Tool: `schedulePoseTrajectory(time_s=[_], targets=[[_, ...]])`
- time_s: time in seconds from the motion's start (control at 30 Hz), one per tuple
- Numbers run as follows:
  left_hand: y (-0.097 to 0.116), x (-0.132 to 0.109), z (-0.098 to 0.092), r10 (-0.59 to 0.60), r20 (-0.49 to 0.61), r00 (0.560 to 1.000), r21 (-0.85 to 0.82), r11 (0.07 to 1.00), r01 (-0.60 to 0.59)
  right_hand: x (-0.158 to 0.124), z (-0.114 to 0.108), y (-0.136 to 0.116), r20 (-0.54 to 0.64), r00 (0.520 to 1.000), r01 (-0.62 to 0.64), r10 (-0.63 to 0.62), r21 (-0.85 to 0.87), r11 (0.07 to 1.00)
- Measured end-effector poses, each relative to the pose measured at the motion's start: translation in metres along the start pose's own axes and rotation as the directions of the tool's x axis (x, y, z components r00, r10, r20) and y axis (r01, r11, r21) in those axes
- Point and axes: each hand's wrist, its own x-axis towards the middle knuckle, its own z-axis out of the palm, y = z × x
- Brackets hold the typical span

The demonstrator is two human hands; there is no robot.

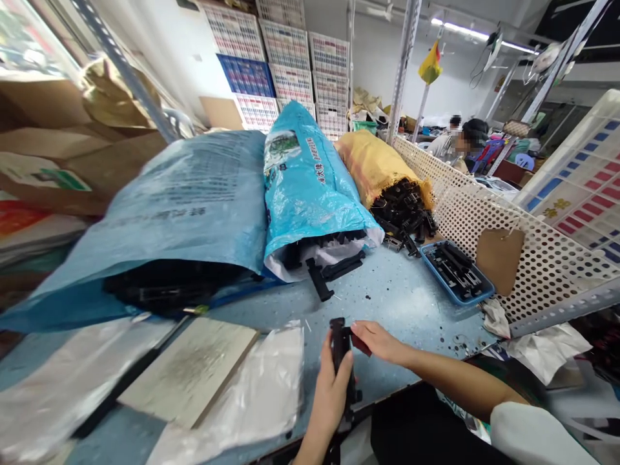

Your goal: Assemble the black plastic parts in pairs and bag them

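Now the left hand [333,381] wraps a black part [341,345], right hand [380,342] pinching its top, by the tabletop [402,313]'s near edge.

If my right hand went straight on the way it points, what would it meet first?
Probably the black part in your left hand; the right hand is very close, though contact is hard to tell.
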Motion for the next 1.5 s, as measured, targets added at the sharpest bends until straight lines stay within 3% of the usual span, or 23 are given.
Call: schedulePoseTrajectory(time_s=[0.07,0.17,0.27,0.37,0.43,0.53,0.63,0.67,0.73,0.83,0.9,1.0,1.1,1.13,1.2,1.27,1.33,1.4,1.5], targets=[[0.001,0.011,-0.010,0.013,-0.110,0.994,-0.022,1.000,-0.015,-0.005,0.004,-0.005,0.083,0.986,0.160,-0.144,-0.252,0.954],[0.006,0.022,-0.021,0.049,-0.181,0.982,-0.037,0.998,-0.057,-0.014,0.011,-0.009,0.254,0.889,0.454,-0.381,-0.602,0.657],[0.008,0.022,-0.021,0.012,-0.165,0.986,-0.068,0.997,-0.024,-0.019,0.015,-0.006,0.346,0.786,0.587,-0.512,-0.679,0.441],[0.006,0.017,-0.013,-0.043,-0.155,0.987,-0.099,0.995,0.028,-0.023,0.016,0.005,0.371,0.715,0.653,-0.593,-0.658,0.375],[0.002,0.017,-0.009,-0.032,-0.169,0.985,-0.114,0.993,0.013,-0.025,0.015,0.013,0.392,0.727,0.658,-0.564,-0.631,0.411],[-0.005,0.022,-0.007,0.000,-0.165,0.986,-0.127,0.992,-0.021,-0.015,0.008,0.018,0.435,0.812,0.582,-0.389,-0.557,0.593],[-0.016,0.032,-0.005,-0.007,-0.128,0.992,-0.052,0.999,0.000,0.027,-0.015,0.011,0.479,0.841,0.479,-0.249,-0.448,0.755],[-0.021,0.035,-0.002,0.024,-0.134,0.991,0.024,0.999,-0.021,0.048,-0.027,0.007,0.437,0.870,0.431,-0.226,-0.455,0.779],[-0.032,0.039,0.004,0.158,-0.167,0.973,0.247,0.962,-0.114,0.093,-0.053,0.000,0.081,0.982,0.179,-0.168,-0.652,0.737],[-0.049,0.042,0.010,0.351,-0.199,0.915,0.520,0.829,-0.205,0.147,-0.090,-0.001,-0.114,0.982,0.023,-0.152,-0.721,0.693],[-0.057,0.044,0.006,0.393,-0.193,0.899,0.562,0.796,-0.227,0.161,-0.105,0.006,-0.151,0.980,-0.025,-0.126,-0.732,0.681],[-0.055,0.048,-0.002,0.382,-0.164,0.909,0.463,0.844,-0.271,0.147,-0.100,0.017,-0.199,0.977,-0.096,-0.078,-0.733,0.673],[-0.033,0.055,-0.001,0.322,-0.158,0.934,0.175,0.940,-0.294,0.100,-0.064,0.018,-0.250,0.963,-0.105,-0.105,-0.702,0.704],[-0.022,0.058,0.002,0.305,-0.168,0.937,0.067,0.952,-0.298,0.081,-0.050,0.015,-0.271,0.948,-0.061,-0.165,-0.665,0.745],[-0.001,0.061,0.007,0.297,-0.195,0.935,-0.061,0.947,-0.314,0.045,-0.025,0.006,-0.166,0.932,0.179,-0.323,-0.564,0.806],[0.017,0.059,0.009,0.330,-0.195,0.924,-0.039,0.938,-0.343,0.020,-0.015,-0.006,-0.069,0.905,0.351,-0.419,-0.430,0.831],[0.029,0.051,0.007,0.376,-0.119,0.919,0.044,0.926,-0.374,0.011,-0.023,-0.017,-0.108,0.897,0.358,-0.428,-0.387,0.850],[0.035,0.040,0.002,0.398,-0.024,0.917,0.098,0.914,-0.394,0.016,-0.042,-0.024,-0.182,0.894,0.289,-0.409,-0.464,0.838],[0.037,0.024,-0.004,0.356,0.045,0.934,0.108,0.927,-0.358,0.033,-0.066,-0.029,-0.071,0.896,0.306,-0.439,-0.618,0.724]])
